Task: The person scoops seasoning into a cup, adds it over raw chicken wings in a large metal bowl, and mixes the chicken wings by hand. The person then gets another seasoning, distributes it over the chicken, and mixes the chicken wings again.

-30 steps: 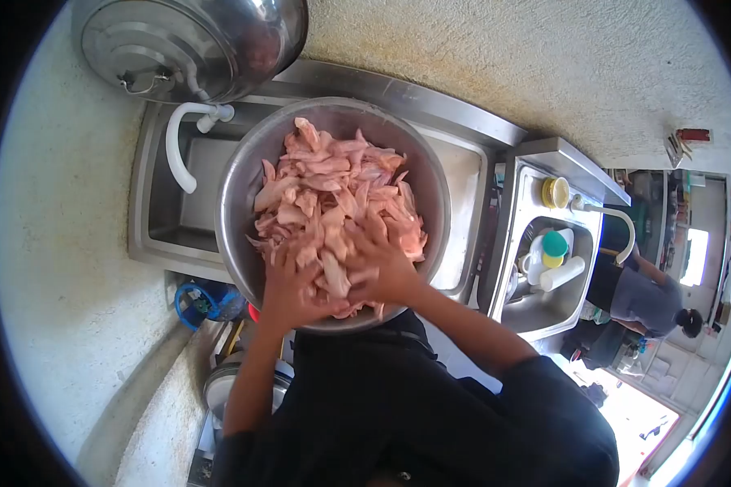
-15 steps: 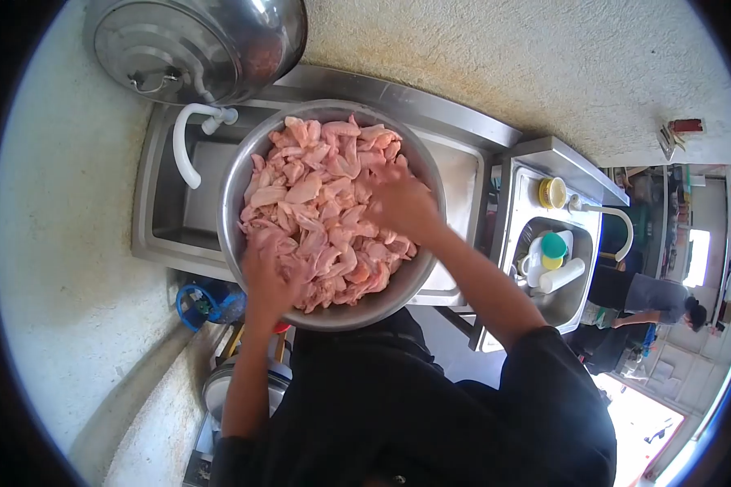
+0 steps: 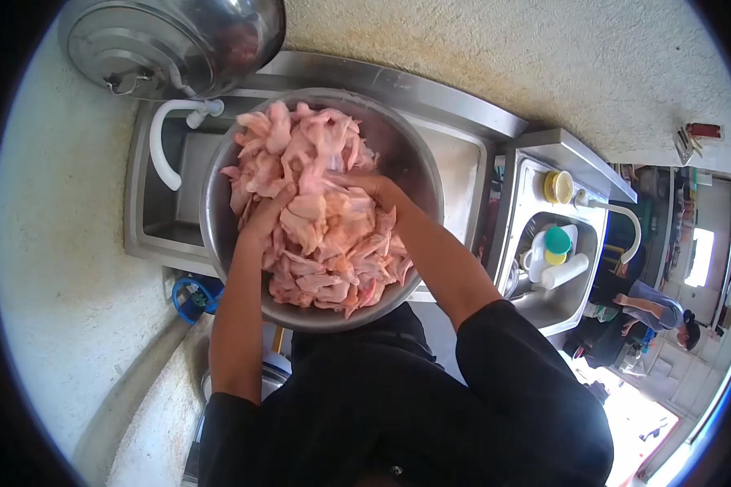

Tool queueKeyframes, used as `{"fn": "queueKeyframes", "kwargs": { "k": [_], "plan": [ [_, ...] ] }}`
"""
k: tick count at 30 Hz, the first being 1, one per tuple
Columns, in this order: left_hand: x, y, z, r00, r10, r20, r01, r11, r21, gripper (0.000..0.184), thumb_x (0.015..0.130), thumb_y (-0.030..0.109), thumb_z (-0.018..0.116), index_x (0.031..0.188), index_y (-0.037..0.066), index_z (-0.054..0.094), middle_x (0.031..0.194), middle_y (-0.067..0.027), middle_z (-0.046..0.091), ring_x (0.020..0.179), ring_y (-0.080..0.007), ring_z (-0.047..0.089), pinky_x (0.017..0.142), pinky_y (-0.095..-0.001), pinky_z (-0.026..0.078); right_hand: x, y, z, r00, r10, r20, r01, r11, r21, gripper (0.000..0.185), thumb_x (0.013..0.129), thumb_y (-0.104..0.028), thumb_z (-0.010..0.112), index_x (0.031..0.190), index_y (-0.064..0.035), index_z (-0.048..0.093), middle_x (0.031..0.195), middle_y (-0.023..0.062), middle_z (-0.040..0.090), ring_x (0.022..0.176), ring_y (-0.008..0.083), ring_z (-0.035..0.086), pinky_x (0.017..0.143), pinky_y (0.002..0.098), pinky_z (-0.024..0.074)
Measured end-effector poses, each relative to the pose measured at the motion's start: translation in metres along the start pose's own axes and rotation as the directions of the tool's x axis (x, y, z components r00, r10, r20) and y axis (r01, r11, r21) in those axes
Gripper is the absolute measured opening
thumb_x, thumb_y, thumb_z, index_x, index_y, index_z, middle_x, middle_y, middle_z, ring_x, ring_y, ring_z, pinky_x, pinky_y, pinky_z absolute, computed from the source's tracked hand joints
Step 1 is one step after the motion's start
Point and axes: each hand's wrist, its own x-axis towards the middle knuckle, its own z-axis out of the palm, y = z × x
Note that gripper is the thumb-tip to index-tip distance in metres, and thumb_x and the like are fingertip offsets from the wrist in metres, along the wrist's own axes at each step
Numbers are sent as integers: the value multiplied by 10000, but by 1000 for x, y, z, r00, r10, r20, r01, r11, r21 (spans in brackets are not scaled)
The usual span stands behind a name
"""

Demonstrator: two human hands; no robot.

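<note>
A large steel bowl (image 3: 430, 183) full of raw chicken wings (image 3: 325, 227) rests across the sink unit in front of me. My left hand (image 3: 270, 213) is sunk among the wings on the left side, gripping some, with its fingertips partly covered. From the right, my right hand (image 3: 361, 185) reaches into the pile and grasps wings too; meat hides most of its fingers. Between and beyond both hands the wings are heaped up, and bare metal shows along the bowl's upper right inside.
A steel sink (image 3: 195, 174) with a white tap (image 3: 161, 150) lies left, below a big steel vessel (image 3: 170, 49). At right, a second sink (image 3: 573, 304) holds dishes and a green-lidded item. A blue basket (image 3: 193, 300) is low at left. Another person (image 3: 654, 312) stands far right.
Both hands have pushed deeper into the wings and come closer together. The pile has shifted up and left, baring the bowl's upper right side. My view has moved slightly.
</note>
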Motion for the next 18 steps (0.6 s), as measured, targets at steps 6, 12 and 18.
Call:
{"fn": "queueKeyframes", "kwargs": {
  "k": [6, 12, 18],
  "plan": [
    [-56, 22, 12, 966, 171, 196, -258, 727, 637, 600, 806, 180, 795, 1326, -8, 561, 1229, -108, 636, 1072, -191, 626, 905, -323, 518, -84, -86, 68, 980, -159, 119, 198, 753, -627, 913, 742, -462, 834, 1427, 30, 485, 1302, 183, 640, 1210, 259, 604, 986, 357, 511],
    [-137, -2, -6, 919, 318, 235, -284, 119, 951, 734, 848, 262, 784, 1438, -22, 453, 1518, -273, 400, 1381, -414, 420, 1151, -451, 344, -145, -31, 66, 943, -326, 59, 309, 801, -514, 751, 870, -424, 716, 1431, 18, 486, 1350, 233, 598, 1268, 331, 577, 1074, 391, 453],
    [-100, -22, -9, 935, 253, -247, -9, 715, 699, 832, 931, 434, 678, 1539, 6, 305, 1544, -261, 364, 1426, -378, 379, 1163, -431, 332, -133, 4, 33, 868, -76, -492, -230, 816, -531, 818, 914, -607, 603, 1397, 45, 498, 1319, 216, 635, 1246, 332, 602, 1025, 427, 475]
  ]
}}
